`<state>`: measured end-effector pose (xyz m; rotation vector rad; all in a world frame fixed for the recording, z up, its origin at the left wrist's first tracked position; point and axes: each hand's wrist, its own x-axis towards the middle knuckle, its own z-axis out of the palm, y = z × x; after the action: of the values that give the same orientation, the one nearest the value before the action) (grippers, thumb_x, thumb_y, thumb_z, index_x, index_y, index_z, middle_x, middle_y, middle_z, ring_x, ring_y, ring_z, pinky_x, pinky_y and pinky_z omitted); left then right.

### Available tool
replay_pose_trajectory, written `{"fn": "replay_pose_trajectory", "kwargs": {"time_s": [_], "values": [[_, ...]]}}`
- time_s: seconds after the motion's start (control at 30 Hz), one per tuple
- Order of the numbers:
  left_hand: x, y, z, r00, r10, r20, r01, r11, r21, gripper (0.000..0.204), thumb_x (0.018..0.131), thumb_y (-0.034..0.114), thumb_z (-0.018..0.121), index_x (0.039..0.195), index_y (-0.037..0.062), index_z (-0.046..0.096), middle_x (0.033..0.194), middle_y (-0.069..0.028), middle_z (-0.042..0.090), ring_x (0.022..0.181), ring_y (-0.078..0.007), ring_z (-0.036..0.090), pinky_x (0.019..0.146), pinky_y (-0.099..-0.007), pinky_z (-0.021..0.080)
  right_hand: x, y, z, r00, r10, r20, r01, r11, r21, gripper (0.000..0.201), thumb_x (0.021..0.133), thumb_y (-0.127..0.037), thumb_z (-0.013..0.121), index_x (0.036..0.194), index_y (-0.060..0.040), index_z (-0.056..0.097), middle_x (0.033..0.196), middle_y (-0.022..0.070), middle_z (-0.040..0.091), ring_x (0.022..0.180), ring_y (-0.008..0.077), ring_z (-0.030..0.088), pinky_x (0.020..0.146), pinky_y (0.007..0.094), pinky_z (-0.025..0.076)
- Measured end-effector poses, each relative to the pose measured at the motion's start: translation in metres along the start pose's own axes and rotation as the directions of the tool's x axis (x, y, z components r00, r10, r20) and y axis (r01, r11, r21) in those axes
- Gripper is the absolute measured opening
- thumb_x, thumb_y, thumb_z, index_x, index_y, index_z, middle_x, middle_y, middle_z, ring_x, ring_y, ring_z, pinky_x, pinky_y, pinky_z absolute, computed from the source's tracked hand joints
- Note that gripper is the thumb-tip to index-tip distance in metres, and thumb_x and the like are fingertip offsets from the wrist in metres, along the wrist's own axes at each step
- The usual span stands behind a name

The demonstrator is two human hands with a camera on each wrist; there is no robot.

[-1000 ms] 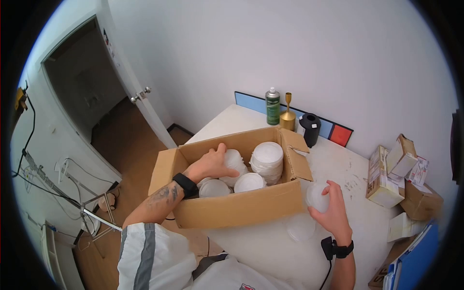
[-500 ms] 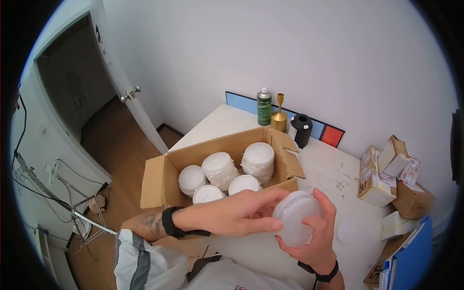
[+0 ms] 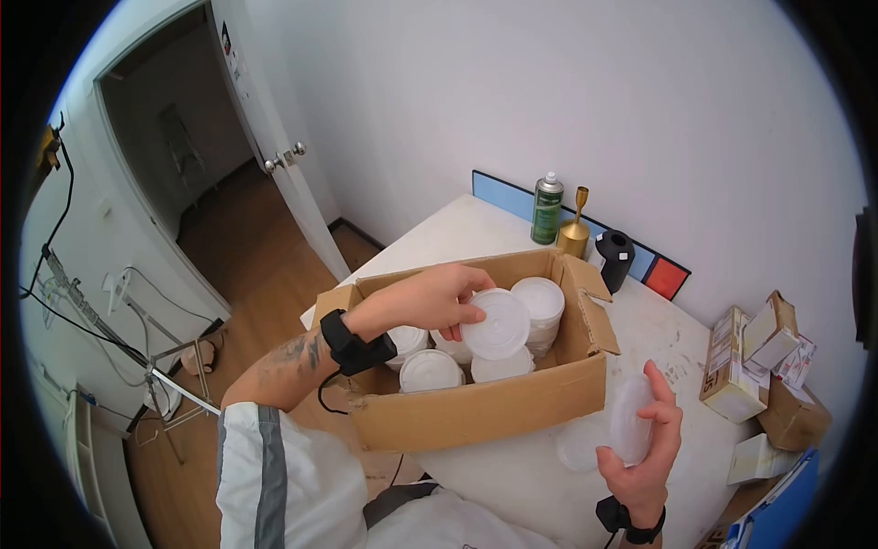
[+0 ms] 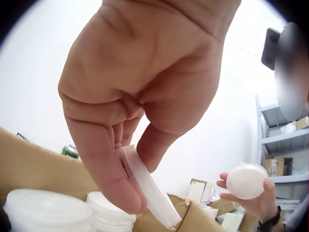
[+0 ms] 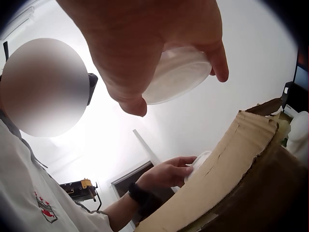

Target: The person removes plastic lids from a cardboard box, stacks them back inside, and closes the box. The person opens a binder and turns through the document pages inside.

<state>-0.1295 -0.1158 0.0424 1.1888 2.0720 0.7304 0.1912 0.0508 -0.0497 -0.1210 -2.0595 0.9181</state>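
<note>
Plastic lid (image 3: 498, 325), in my left hand (image 3: 421, 302): edge partly hidden by fingers. Lid stack (image 3: 450, 348), beneath that hand: partly covered, depth unclear to me. Round plastic piece (image 3: 629, 423), in my right hand (image 3: 644, 474): partly covered, one lid or several unclear. Spray can (image 3: 547, 212), beyond both hands: label illegible. Blue folder (image 3: 782, 505), right of right hand: cut off.
</note>
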Motion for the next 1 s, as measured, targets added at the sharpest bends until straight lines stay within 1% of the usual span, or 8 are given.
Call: {"fn": "replay_pose_trajectory", "kwargs": {"time_s": [0.23, 0.27, 0.47, 0.7, 0.77, 0.87, 0.97, 1.0], "values": [[0.023, -0.034, 0.064, 0.979, 0.202, 0.029, -0.192, 0.863, 0.467, 0.043, 0.093, 0.023, 0.074, 0.126, -0.0011, 0.059, 0.083, -0.0168, 0.069, 0.066, -0.0286, 0.072, 0.058, -0.0421, 0.056, -0.003, 0.016, -0.014, 0.998, -0.026, 0.062, 0.036, 0.986, -0.164, 0.049, 0.074, -0.015, 0.076, 0.112, -0.0007, 0.049, 0.134, 0.0305, 0.055, 0.117, 0.0398, 0.062, 0.094, 0.0465, 0.054], [0.027, -0.044, 0.071, 0.913, 0.406, -0.018, -0.298, 0.698, 0.651, 0.043, 0.091, 0.028, 0.076, 0.119, -0.0009, 0.060, 0.081, -0.0183, 0.069, 0.066, -0.0325, 0.071, 0.058, -0.0444, 0.055, -0.009, 0.021, -0.011, 0.997, 0.081, -0.002, -0.081, 0.996, 0.037, 0.044, 0.079, -0.013, 0.074, 0.112, 0.0001, 0.049, 0.128, 0.0265, 0.057, 0.114, 0.0363, 0.064, 0.090, 0.0443, 0.058], [0.016, -0.040, 0.076, 0.972, 0.233, 0.036, -0.182, 0.643, 0.744, 0.039, 0.093, 0.035, 0.073, 0.105, 0.0014, 0.058, 0.068, -0.0149, 0.067, 0.066, -0.0350, 0.069, 0.056, -0.0449, 0.053, 0.004, -0.011, 0.001, 0.875, 0.484, -0.007, -0.426, 0.777, 0.463, 0.033, 0.091, -0.005, 0.064, 0.115, -0.0005, 0.043, 0.112, 0.0147, 0.056, 0.101, 0.0257, 0.068, 0.072, 0.0377, 0.067], [0.001, 0.004, 0.047, 0.949, 0.294, -0.118, -0.142, 0.727, 0.672, 0.039, 0.096, 0.032, 0.070, 0.120, 0.0023, 0.059, 0.076, -0.0168, 0.069, 0.065, -0.0345, 0.068, 0.056, -0.0424, 0.054, 0.023, -0.030, 0.012, 0.800, 0.595, 0.077, -0.546, 0.669, 0.504, 0.037, 0.090, 0.002, 0.063, 0.118, -0.0035, 0.040, 0.121, 0.0186, 0.060, 0.103, 0.0242, 0.069, 0.066, 0.0362, 0.067], [-0.019, 0.028, 0.031, 0.820, 0.555, -0.142, -0.561, 0.828, 0.002, 0.043, 0.097, 0.026, 0.068, 0.132, 0.0031, 0.056, 0.090, -0.0187, 0.070, 0.064, -0.0317, 0.068, 0.059, -0.0410, 0.055, 0.040, -0.038, 0.025, 0.799, 0.588, 0.124, -0.560, 0.652, 0.511, 0.040, 0.090, 0.001, 0.065, 0.120, -0.0029, 0.040, 0.122, 0.0182, 0.060, 0.104, 0.0242, 0.069, 0.067, 0.0354, 0.067], [-0.029, 0.034, 0.036, 0.686, 0.725, -0.067, -0.727, 0.686, -0.016, 0.045, 0.097, 0.020, 0.068, 0.135, 0.0017, 0.055, 0.102, -0.0196, 0.070, 0.062, -0.0278, 0.068, 0.062, -0.0398, 0.056, 0.064, -0.048, 0.058, 0.820, 0.526, 0.224, -0.553, 0.630, 0.545, 0.050, 0.090, -0.003, 0.070, 0.129, -0.0010, 0.039, 0.124, 0.0189, 0.061, 0.106, 0.0257, 0.070, 0.072, 0.0352, 0.067], [-0.035, 0.024, 0.000, 0.747, 0.653, -0.128, -0.594, 0.741, 0.313, 0.041, 0.095, 0.015, 0.068, 0.132, 0.0007, 0.057, 0.102, -0.0193, 0.072, 0.070, -0.0249, 0.070, 0.068, -0.0388, 0.057, 0.068, -0.051, 0.067, 0.895, 0.343, 0.285, -0.445, 0.721, 0.531, 0.066, 0.087, -0.006, 0.076, 0.140, 0.0003, 0.037, 0.128, 0.0220, 0.060, 0.111, 0.0290, 0.068, 0.078, 0.0366, 0.065], [-0.044, 0.022, -0.023, 0.911, 0.401, -0.096, -0.345, 0.868, 0.356, 0.041, 0.094, 0.014, 0.068, 0.132, 0.0007, 0.057, 0.102, -0.0194, 0.072, 0.075, -0.0259, 0.071, 0.071, -0.0384, 0.057, 0.067, -0.052, 0.068, 0.926, 0.234, 0.295, -0.356, 0.802, 0.480, 0.073, 0.085, -0.006, 0.079, 0.145, 0.0003, 0.036, 0.131, 0.0241, 0.059, 0.116, 0.0310, 0.067, 0.082, 0.0374, 0.063]]}}
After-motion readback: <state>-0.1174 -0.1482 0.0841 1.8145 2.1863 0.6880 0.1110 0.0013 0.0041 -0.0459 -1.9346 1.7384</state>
